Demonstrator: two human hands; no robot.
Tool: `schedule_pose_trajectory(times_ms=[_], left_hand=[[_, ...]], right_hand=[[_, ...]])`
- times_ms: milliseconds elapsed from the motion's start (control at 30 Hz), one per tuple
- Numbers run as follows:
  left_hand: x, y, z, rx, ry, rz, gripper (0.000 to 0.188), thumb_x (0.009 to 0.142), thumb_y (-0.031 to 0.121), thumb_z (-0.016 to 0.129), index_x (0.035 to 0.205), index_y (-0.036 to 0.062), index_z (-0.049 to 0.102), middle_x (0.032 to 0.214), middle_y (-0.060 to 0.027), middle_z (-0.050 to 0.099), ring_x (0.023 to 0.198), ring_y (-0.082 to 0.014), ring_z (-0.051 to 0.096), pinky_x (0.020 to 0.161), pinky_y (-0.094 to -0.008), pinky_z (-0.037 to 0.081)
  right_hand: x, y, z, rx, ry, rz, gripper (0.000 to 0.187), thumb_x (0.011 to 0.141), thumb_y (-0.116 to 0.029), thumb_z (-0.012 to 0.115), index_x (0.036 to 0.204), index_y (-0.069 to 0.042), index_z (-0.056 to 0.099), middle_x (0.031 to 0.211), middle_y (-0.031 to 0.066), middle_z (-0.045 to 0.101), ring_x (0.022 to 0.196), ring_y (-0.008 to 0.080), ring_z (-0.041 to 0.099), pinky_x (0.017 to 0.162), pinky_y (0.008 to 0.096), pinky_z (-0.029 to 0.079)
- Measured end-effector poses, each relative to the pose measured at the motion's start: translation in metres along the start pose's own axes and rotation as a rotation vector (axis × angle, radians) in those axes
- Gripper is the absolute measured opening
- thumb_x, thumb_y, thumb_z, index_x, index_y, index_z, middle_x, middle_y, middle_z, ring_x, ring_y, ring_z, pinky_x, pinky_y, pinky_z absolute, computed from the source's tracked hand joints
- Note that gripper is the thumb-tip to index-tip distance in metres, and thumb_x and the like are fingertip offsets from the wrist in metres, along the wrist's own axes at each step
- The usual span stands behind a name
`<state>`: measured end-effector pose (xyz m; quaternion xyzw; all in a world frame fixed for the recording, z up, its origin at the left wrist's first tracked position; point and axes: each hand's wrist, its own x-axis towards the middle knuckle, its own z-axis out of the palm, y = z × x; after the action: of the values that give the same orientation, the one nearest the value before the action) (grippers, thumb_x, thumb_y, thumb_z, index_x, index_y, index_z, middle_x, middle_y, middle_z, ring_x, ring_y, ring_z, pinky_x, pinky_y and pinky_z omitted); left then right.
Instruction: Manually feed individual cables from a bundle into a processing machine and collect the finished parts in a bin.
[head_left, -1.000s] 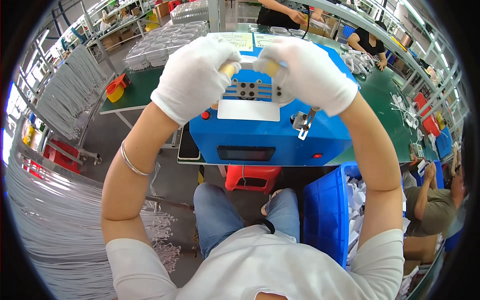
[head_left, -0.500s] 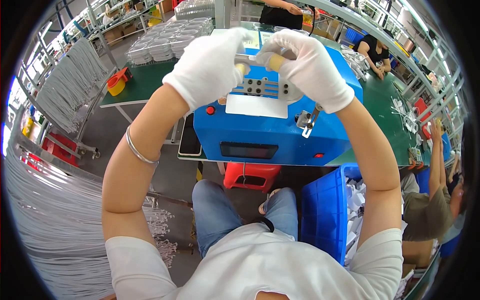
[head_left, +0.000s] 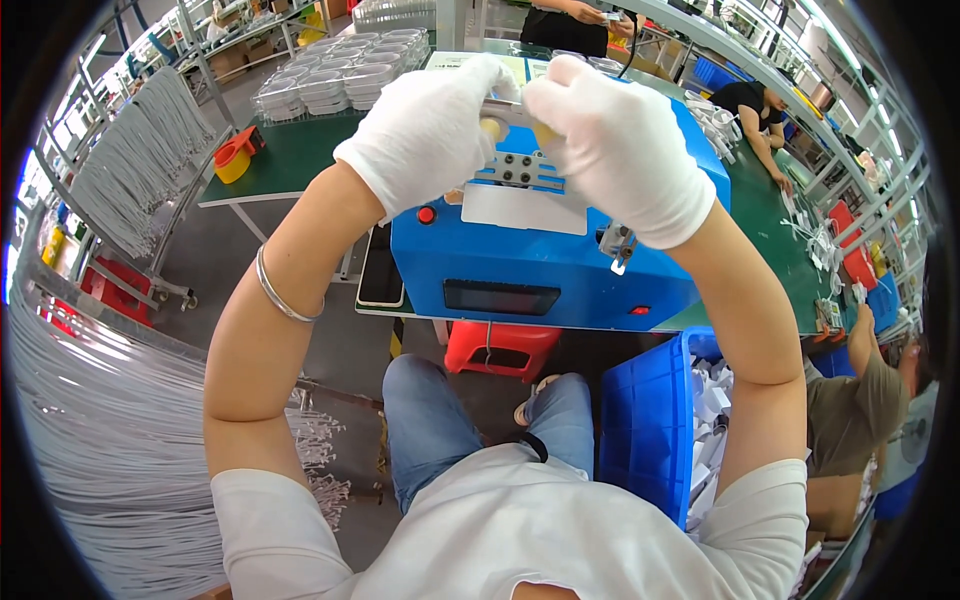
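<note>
Left hand (head_left: 425,122) and right hand (head_left: 622,145) fingers were curled, grasp indiscernible. If lowered, they risked being snagged by the slotted metal bracket (head_left: 517,170) alongside.

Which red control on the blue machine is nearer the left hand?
The round red button, upper left on the blue machine; the rectangular red switch sits lower right, farther off.

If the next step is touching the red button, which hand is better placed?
Probably the left hand: it is clearly nearer the red button; the right hand is farther across the blue machine.
</note>
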<state>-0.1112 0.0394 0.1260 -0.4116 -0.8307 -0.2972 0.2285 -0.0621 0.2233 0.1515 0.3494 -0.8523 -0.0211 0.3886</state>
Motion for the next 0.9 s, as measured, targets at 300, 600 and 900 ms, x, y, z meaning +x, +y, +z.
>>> schedule_pose_trajectory(times_ms=[300,600,900], left_hand=[[-0.002,-0.002,-0.001,0.066,0.034,0.058,0.017,0.084,0.004,0.055,0.101,0.0002,0.057,0.072,-0.0146,0.064,0.052,-0.0198,0.065,0.048,-0.0284,0.054],[-0.018,-0.007,-0.002,0.409,0.632,0.343,0.017,0.084,0.006,0.059,0.1,0.0031,0.06,0.085,-0.0134,0.065,0.075,-0.0251,0.067,0.066,-0.0297,0.054],[-0.07,0.019,0.047,-0.697,0.586,-0.21,0.032,0.099,0.021,0.042,0.125,0.0026,0.051,0.086,-0.0015,0.057,0.061,-0.0027,0.047,0.05,-0.0158,0.036]], right_hand=[[0.011,0.022,0.0,0.633,-0.172,0.294,0.006,0.08,-0.004,0.057,0.085,-0.001,0.058,0.077,0.0054,0.058,0.072,0.0188,0.062,0.069,0.0292,0.05],[0.006,0.027,0.016,0.819,-0.365,0.543,0.035,0.09,-0.04,0.058,0.095,-0.005,0.06,0.084,0.005,0.062,0.076,0.0101,0.059,0.071,0.0239,0.047],[-0.013,0.041,0.009,1.008,-0.408,0.443,0.044,0.092,-0.043,0.054,0.117,-0.007,0.059,0.094,0.0085,0.064,0.087,0.0155,0.06,0.081,0.0295,0.049]])
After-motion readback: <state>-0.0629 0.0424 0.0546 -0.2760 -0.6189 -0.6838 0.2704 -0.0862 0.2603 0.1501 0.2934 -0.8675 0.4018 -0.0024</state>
